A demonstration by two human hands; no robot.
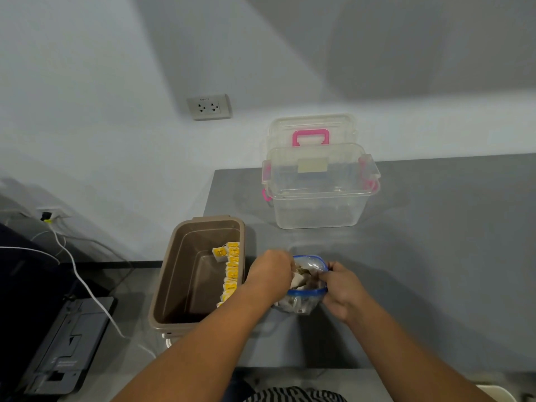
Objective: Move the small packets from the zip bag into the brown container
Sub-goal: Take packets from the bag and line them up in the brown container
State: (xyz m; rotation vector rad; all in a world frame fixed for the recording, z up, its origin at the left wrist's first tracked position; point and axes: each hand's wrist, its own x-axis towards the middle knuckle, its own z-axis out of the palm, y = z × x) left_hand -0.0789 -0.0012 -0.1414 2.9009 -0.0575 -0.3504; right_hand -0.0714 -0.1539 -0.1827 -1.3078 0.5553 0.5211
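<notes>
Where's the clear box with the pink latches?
Head view: the clear box stands on the grey table, beyond the zip bag, up-right of the brown container.

Brown container (162,288) holding yellow packets (232,271); clear zip bag (304,303) with a blue rim; clear box (319,210) with pink handle and latches; grey tabletop (435,256); black-and-white striped cloth (293,395).
</notes>
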